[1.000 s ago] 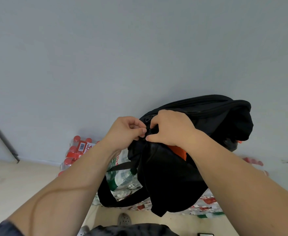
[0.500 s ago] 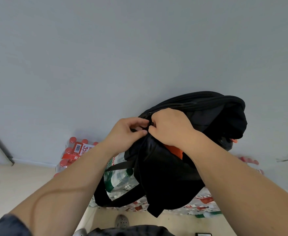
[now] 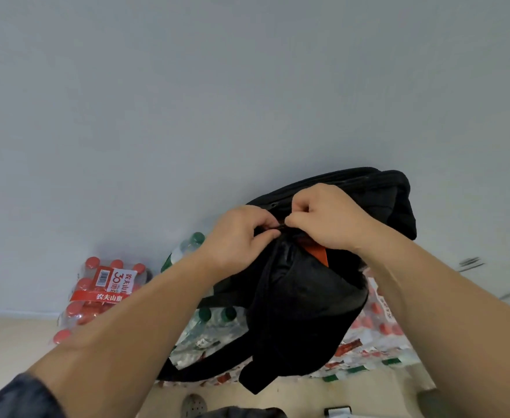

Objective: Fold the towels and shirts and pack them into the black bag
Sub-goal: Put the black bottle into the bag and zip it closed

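Black fabric bunches under our fingers. Our left hand (image 3: 235,233) pinches the edge beside the zip, and our right hand (image 3: 329,218) pinches what looks like the zip pull (image 3: 281,226), knuckles nearly touching. Both grip the black bag (image 3: 308,297), which hangs in front of a pale wall (image 3: 247,86) with its strap (image 3: 193,369) drooping below. An orange patch (image 3: 317,254) shows under the right wrist. Behind the bag, packs of bottled water (image 3: 106,291) sit on the floor. No towels or shirts are in sight. We cannot tell whether they are already packed or whether the zip is opening or closing.
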`<state>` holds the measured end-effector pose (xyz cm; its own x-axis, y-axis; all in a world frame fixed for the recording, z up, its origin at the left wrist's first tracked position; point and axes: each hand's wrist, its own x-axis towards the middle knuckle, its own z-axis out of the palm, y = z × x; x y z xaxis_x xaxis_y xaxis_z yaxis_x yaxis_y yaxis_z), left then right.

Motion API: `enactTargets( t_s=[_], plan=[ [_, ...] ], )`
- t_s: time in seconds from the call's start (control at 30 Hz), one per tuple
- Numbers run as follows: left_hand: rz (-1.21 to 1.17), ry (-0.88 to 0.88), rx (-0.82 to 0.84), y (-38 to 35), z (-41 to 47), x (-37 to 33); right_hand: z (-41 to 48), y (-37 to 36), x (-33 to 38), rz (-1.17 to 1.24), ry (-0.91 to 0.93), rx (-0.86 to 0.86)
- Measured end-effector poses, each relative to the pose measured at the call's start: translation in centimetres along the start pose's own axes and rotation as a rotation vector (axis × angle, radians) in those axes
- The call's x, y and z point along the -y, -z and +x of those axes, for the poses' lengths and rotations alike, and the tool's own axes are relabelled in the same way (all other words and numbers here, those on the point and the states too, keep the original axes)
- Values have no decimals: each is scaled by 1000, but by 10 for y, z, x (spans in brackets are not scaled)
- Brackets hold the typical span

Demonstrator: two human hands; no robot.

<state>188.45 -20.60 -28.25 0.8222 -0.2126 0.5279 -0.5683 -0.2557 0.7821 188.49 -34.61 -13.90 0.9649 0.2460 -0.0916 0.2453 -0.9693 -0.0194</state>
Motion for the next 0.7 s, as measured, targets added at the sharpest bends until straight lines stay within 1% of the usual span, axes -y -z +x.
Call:
enactTargets(
  t_s=[0.07,0.13,0.2,0.3,0.43,0.5,0.7],
  plan=[
    [42,-60,3,1,2,-1,-7,3,-6,66,-20,-15],
    [61,-75,21,2,2,1,-14,2,-8,97,-40,-30],
    [77,-54,40,4,0,6,-20,-2,-8,156,-78,-44],
    [57,35,32,10,-1,18,-24,-10,-6,263,-118,-77],
    [74,59,41,13,-1,28,-25,-10,0,225,-107,-23],
    [92,39,55,14,-2,27,-24,-6,1,217,-114,12],
    [100,-115,152,13,4,1,-18,-3,7,238,-146,91]
  ],
)
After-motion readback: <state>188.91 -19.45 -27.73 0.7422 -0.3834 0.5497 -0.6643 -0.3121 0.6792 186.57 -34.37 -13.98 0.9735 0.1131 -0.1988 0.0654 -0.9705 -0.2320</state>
